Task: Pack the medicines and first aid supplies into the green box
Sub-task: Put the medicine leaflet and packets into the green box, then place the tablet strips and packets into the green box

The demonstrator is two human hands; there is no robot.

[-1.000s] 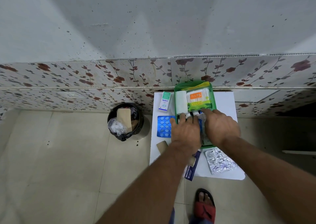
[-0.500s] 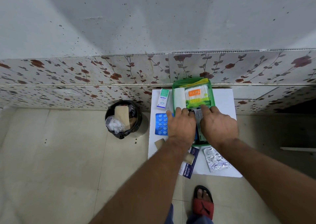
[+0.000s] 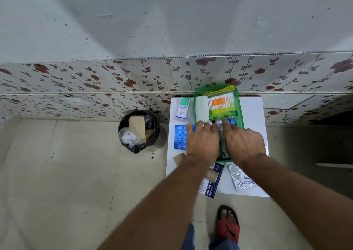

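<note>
Two hands lie palm-down over the near half of the green box [image 3: 240, 104], which sits on the white table [image 3: 254, 112] with its long axis running from the person toward the tiled wall [image 3: 95, 81], far end touching the wall's base. Inside the far half, a white gauze roll [image 3: 201, 107] lies lengthwise along the left wall, and a cotton swab pack [image 3: 222, 105] beside it, its print reading upright toward the person. A tube [image 3: 220, 129] lies lengthwise between the hands, cap end pointing to the wall. The left hand [image 3: 203, 141] is flat with fingers spread, tips at the gauze roll's near end; the right hand [image 3: 243, 144] is flat too, forefinger along the tube. Whether either grips anything underneath cannot be told.

Left of the box, on the table, stand a small eye-drop carton [image 3: 183, 107] and a blue blister strip [image 3: 179, 137]. Nearer the person lie a silver foil strip [image 3: 241, 179], a dark blue dressing packet [image 3: 210, 186] overhanging the edge, and brown cardboard pieces [image 3: 178, 159]. A black bin [image 3: 138, 131] stands on the floor to the left.
</note>
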